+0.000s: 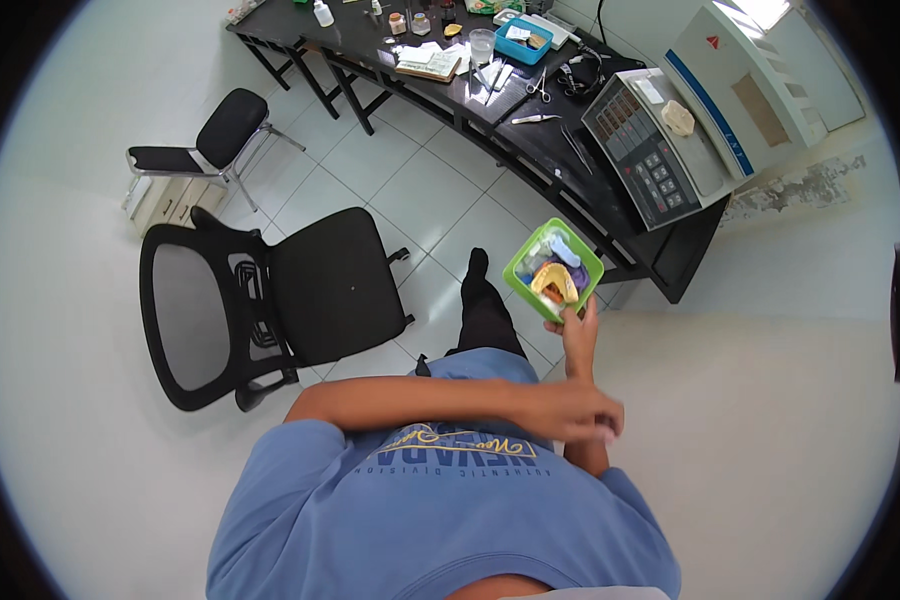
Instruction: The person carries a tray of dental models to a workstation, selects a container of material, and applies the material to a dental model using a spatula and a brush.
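**A:** ok, head view, what's in the hands?

**B:** Right hand [578,322] has its grip clamped on the near corner of a bright green, open-topped plastic box [526,293]. So the box is out in front of the body, above the pale tiled floor [410,200] and near the edge of the black surface [670,250]. It's got a yellow arch-shaped cast [553,268], a pale blue piece [564,250] and a purple piece [581,277] crammed in.

**A:** and the other one?

**B:** Left hand [575,412] is across the body over the right forearm, fingers curled but blurry, so I honestly can't tell if that grip is together or apart.

**A:** any writing?

**B:** Yep. The blue short-sleeved shirt [450,520] has dark block capitals with yellow script across the chest, upside down from here. The boxy off-white machine [715,185] on the surface has a blue stripe with light lettering, a red triangular mark and a marked keypad. There's also a white handwritten sheet [430,62] farther along, too small to make out.
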The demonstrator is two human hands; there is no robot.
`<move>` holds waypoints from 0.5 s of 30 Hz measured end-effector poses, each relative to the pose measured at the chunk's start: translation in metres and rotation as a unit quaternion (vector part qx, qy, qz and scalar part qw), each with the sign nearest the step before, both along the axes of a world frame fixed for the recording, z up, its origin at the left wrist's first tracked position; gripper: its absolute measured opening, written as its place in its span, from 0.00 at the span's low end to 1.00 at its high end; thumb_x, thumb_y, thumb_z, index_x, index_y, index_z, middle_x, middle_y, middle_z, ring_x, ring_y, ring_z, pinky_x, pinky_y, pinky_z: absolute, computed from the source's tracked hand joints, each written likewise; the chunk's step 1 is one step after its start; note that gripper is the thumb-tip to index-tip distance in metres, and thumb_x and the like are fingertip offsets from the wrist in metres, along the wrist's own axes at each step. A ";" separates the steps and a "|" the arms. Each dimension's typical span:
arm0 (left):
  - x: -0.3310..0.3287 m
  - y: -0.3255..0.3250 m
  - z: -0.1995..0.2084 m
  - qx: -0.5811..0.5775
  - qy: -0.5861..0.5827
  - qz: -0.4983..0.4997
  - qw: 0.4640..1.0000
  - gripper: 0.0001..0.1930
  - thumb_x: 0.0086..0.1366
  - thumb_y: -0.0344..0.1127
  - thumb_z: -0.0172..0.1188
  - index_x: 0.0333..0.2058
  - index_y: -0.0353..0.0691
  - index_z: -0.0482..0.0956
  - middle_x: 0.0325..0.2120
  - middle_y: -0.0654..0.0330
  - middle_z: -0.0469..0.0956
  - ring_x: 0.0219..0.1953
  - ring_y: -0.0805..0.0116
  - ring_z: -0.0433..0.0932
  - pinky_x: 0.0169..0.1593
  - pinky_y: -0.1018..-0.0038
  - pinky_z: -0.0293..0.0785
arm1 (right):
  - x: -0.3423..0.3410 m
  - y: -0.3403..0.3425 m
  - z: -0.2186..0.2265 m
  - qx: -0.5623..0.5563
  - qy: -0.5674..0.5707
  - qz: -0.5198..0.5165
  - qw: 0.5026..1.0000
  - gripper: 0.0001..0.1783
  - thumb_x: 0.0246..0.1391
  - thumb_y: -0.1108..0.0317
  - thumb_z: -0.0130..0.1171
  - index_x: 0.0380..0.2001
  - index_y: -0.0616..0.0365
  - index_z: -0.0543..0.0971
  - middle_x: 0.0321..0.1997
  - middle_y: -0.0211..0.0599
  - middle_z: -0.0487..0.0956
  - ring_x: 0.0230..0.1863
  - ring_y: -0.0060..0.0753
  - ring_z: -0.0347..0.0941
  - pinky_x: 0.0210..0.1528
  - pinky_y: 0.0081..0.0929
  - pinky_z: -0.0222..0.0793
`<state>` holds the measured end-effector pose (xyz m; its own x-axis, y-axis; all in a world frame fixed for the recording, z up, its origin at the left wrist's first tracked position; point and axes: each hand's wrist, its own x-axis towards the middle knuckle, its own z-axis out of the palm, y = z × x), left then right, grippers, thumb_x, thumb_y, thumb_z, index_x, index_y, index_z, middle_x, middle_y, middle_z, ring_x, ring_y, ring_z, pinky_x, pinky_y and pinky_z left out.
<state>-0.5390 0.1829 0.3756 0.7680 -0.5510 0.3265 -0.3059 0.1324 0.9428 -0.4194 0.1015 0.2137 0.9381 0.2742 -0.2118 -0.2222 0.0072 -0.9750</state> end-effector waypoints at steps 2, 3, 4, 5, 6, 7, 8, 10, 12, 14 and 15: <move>0.029 0.054 0.032 0.059 -0.011 0.061 0.996 0.12 0.76 0.38 0.56 0.40 0.33 0.78 0.33 0.52 0.82 0.35 0.54 0.83 0.42 0.64 0.78 | 0.044 0.031 0.002 0.008 0.003 0.016 1.000 0.36 0.56 0.76 0.54 0.70 0.61 0.64 0.56 0.51 0.77 0.42 0.40 0.83 0.32 0.29 0.87; 0.042 0.077 0.056 0.060 -0.006 0.062 0.996 0.12 0.76 0.38 0.56 0.40 0.33 0.78 0.33 0.52 0.82 0.35 0.54 0.83 0.42 0.64 0.78 | 0.071 0.048 -0.002 0.010 -0.001 0.022 1.000 0.37 0.57 0.73 0.56 0.71 0.60 0.64 0.60 0.52 0.74 0.45 0.41 0.83 0.32 0.31 0.88; 0.053 0.096 0.084 0.049 -0.021 0.135 0.989 0.14 0.77 0.39 0.53 0.37 0.33 0.76 0.30 0.53 0.79 0.32 0.55 0.78 0.38 0.64 0.75 | 0.096 0.063 -0.008 0.008 0.003 0.018 1.000 0.37 0.57 0.73 0.56 0.71 0.60 0.64 0.60 0.52 0.74 0.45 0.41 0.83 0.32 0.31 0.88; 0.062 0.110 0.109 0.037 -0.031 0.211 0.976 0.17 0.79 0.41 0.50 0.34 0.34 0.75 0.27 0.55 0.76 0.28 0.57 0.74 0.35 0.63 0.71 | 0.117 0.080 -0.016 -0.023 -0.045 0.003 0.999 0.38 0.57 0.72 0.57 0.72 0.59 0.63 0.61 0.54 0.72 0.46 0.42 0.82 0.33 0.31 0.89; 0.073 0.121 0.127 -0.046 -0.069 0.236 0.968 0.18 0.79 0.43 0.49 0.33 0.34 0.74 0.26 0.56 0.74 0.27 0.58 0.72 0.34 0.64 0.69 | 0.139 0.096 -0.021 -0.055 -0.091 -0.010 0.994 0.40 0.57 0.71 0.58 0.73 0.57 0.63 0.61 0.55 0.69 0.47 0.44 0.82 0.33 0.32 0.89; 0.086 0.131 0.151 -0.130 -0.098 0.262 0.951 0.20 0.80 0.45 0.49 0.31 0.35 0.74 0.26 0.58 0.72 0.26 0.59 0.69 0.33 0.65 0.68 | 0.157 0.109 -0.017 -0.062 -0.074 -0.009 0.995 0.40 0.57 0.71 0.58 0.73 0.57 0.63 0.61 0.55 0.69 0.47 0.44 0.82 0.33 0.32 0.89; 0.088 0.152 0.169 -0.208 -0.105 0.245 0.941 0.23 0.80 0.47 0.47 0.28 0.36 0.75 0.25 0.59 0.73 0.26 0.61 0.70 0.36 0.64 0.72 | 0.177 0.131 -0.011 -0.116 -0.088 -0.006 0.989 0.41 0.57 0.70 0.59 0.74 0.56 0.62 0.61 0.55 0.68 0.47 0.45 0.82 0.33 0.33 0.90; 0.111 0.164 0.206 -0.335 -0.128 0.204 0.911 0.24 0.80 0.48 0.48 0.27 0.37 0.74 0.25 0.61 0.73 0.27 0.61 0.71 0.37 0.64 0.73 | 0.212 0.163 -0.013 -0.156 -0.084 -0.002 0.984 0.42 0.56 0.70 0.60 0.74 0.54 0.62 0.61 0.56 0.66 0.48 0.47 0.82 0.34 0.33 0.90; 0.144 0.155 0.220 -0.399 -0.149 0.193 0.884 0.22 0.79 0.47 0.50 0.28 0.37 0.74 0.27 0.61 0.72 0.28 0.59 0.71 0.35 0.65 0.69 | 0.245 0.191 -0.019 -0.158 -0.095 -0.017 0.983 0.39 0.57 0.73 0.58 0.73 0.58 0.63 0.63 0.54 0.68 0.46 0.44 0.83 0.36 0.33 0.89; 0.173 0.152 0.225 -0.452 -0.237 0.229 0.829 0.24 0.74 0.51 0.58 0.26 0.34 0.76 0.25 0.54 0.74 0.24 0.63 0.73 0.27 0.69 0.70 | 0.273 0.211 -0.019 -0.162 -0.095 -0.002 0.982 0.38 0.58 0.73 0.58 0.73 0.57 0.64 0.60 0.53 0.69 0.47 0.45 0.82 0.36 0.33 0.90; 0.187 0.159 0.228 -0.459 -0.258 0.227 0.819 0.25 0.72 0.51 0.60 0.25 0.34 0.76 0.24 0.54 0.73 0.23 0.65 0.72 0.25 0.71 0.69 | 0.285 0.208 -0.033 -0.227 -0.127 -0.004 0.965 0.41 0.56 0.72 0.59 0.74 0.55 0.62 0.59 0.55 0.68 0.50 0.48 0.80 0.37 0.34 0.90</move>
<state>-0.3524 0.3423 0.6039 0.4551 0.4127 0.7891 -0.8462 0.4762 0.2390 -0.1345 0.3092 0.1804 0.9774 0.1992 -0.0711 0.0228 -0.4334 -0.9009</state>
